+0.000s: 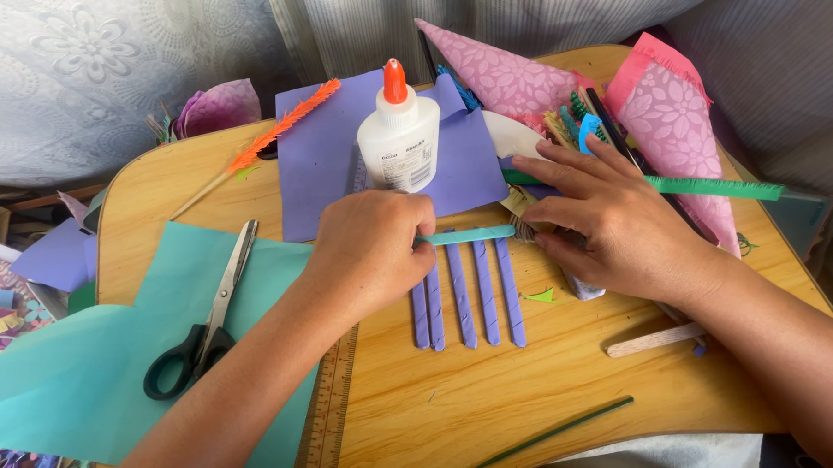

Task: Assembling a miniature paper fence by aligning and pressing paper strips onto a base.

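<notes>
Teal stick [467, 234] pinched between both hands' fingertips

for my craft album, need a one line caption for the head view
Both hands press a teal stick across purple sticks.

Left hand [366, 250] hides purple sticks' [485, 292] tops; ruler [326, 422] cut off — bottom edge.
</notes>
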